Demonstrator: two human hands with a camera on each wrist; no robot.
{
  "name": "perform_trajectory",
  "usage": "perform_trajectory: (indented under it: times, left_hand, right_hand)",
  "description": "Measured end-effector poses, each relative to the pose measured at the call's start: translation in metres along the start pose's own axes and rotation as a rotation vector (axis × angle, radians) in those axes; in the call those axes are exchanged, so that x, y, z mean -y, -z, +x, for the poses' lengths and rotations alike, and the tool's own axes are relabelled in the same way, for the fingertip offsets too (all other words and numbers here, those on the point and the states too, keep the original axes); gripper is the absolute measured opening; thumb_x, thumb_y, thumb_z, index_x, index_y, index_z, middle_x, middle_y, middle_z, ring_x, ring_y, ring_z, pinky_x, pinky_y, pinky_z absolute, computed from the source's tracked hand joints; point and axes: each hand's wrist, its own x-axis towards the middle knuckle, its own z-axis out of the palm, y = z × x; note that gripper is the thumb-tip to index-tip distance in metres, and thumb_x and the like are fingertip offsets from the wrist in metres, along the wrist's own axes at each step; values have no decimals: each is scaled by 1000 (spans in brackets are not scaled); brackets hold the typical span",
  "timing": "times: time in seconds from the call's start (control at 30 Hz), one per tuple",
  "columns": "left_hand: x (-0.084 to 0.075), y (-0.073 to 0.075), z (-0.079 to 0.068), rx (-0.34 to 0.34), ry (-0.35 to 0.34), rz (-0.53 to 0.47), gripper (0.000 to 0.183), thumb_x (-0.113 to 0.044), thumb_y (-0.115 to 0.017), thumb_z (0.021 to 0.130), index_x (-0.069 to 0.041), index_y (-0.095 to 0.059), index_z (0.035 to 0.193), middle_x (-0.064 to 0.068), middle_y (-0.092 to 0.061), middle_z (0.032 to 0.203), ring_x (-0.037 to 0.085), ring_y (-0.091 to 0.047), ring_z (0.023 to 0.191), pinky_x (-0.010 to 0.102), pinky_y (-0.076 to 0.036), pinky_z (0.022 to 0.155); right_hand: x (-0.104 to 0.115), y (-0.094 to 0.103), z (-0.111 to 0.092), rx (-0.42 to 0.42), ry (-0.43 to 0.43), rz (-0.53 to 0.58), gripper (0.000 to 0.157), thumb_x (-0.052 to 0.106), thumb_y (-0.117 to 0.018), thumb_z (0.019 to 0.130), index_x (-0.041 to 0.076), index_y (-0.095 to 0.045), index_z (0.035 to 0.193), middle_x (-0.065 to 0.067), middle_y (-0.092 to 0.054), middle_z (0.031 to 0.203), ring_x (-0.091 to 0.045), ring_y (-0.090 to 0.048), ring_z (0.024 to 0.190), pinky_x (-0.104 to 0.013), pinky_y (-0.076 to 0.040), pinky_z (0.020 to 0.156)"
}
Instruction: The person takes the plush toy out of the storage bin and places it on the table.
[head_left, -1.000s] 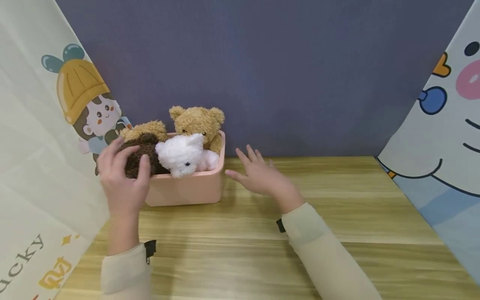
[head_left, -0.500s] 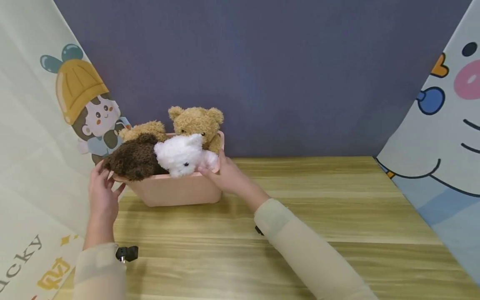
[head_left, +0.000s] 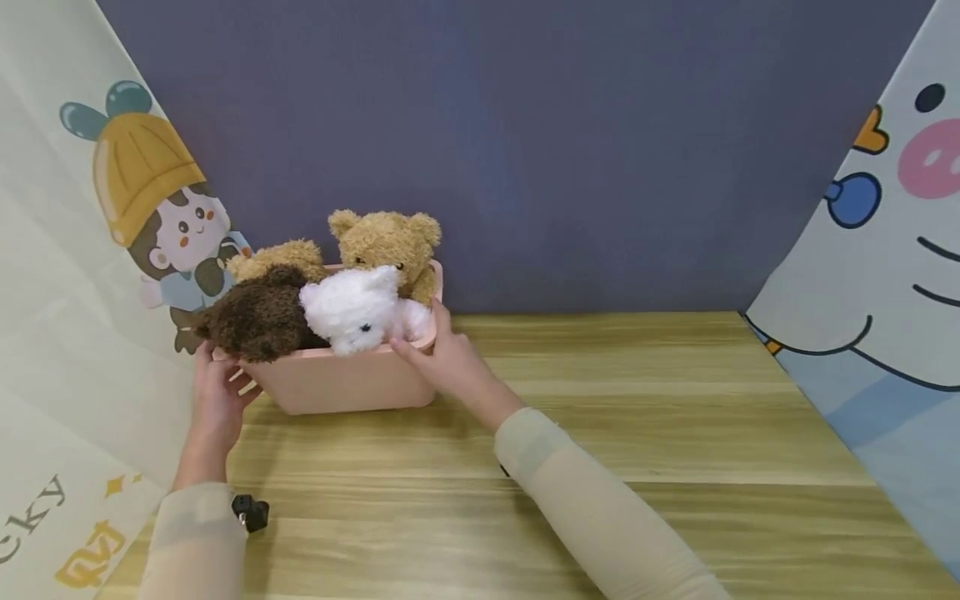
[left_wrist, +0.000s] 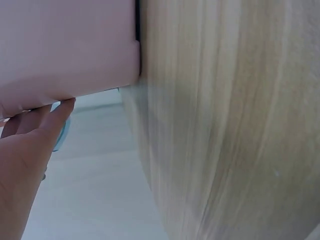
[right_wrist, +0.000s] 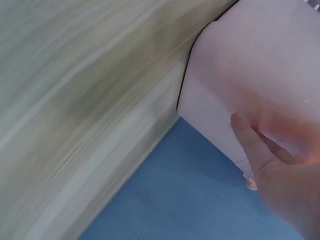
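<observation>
A pink storage bin (head_left: 348, 385) stands on the wooden table, filled with plush toys. A dark brown plush (head_left: 258, 317) leans over its left end. Beside that lies a white plush (head_left: 352, 312), with a tan teddy bear (head_left: 386, 242) behind it and another tan plush (head_left: 281, 260) at the back left. My left hand (head_left: 216, 400) holds the bin's left end; its fingers (left_wrist: 57, 120) press the side wall below the rim, in the left wrist view. At the other end my right hand (head_left: 459, 362) grips the rim, thumb in front and fingers along the side (right_wrist: 247, 140).
A dark blue-grey panel (head_left: 585, 167) rises behind the bin. A white printed panel (head_left: 67, 333) runs close along the left, next to my left hand. Another printed panel (head_left: 862, 317) borders the right. Bare wooden tabletop (head_left: 637, 392) stretches right of the bin.
My left hand has moved from over the brown plush down to the bin's left end. My right hand has moved left onto its right rim. The bin looks unmoved.
</observation>
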Motion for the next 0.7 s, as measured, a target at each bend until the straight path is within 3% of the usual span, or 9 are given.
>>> perform_trajectory:
  times: [0.2,0.3,0.5,0.7]
  left_hand:
    - [-2,4,3,3,15,-14,54,-27,-42,112,-35,-15,159,-14,-65,109,4,-72,90,24,-59,76]
    - [-1,5,3,-5,4,-1,49,-28,-40,112,-37,-19,155,-15,-67,107,4,-73,89,24,-59,76]
    - [-3,4,4,-3,23,26,38,-28,-38,112,-39,-24,146,-16,-67,105,3,-72,90,25,-59,77]
    - [-3,0,6,-29,56,65,40,-28,-35,110,-34,-21,147,-15,-63,106,2,-71,90,24,-58,78]
  right_hand:
    - [0,-5,4,-5,-16,26,116,97,-43,86,37,7,171,-28,-71,131,-35,-74,109,-47,-58,90]
    - [0,-7,4,-10,-13,30,116,96,-44,86,36,5,171,-28,-71,130,-34,-74,107,-46,-58,88]
    - [-3,-7,5,-17,-2,37,115,96,-43,86,36,4,171,-21,-76,106,-26,-73,87,-41,-55,76]
    - [-8,-5,5,-20,18,44,116,96,-43,87,33,5,172,-15,-74,92,-23,-70,74,-39,-53,67]
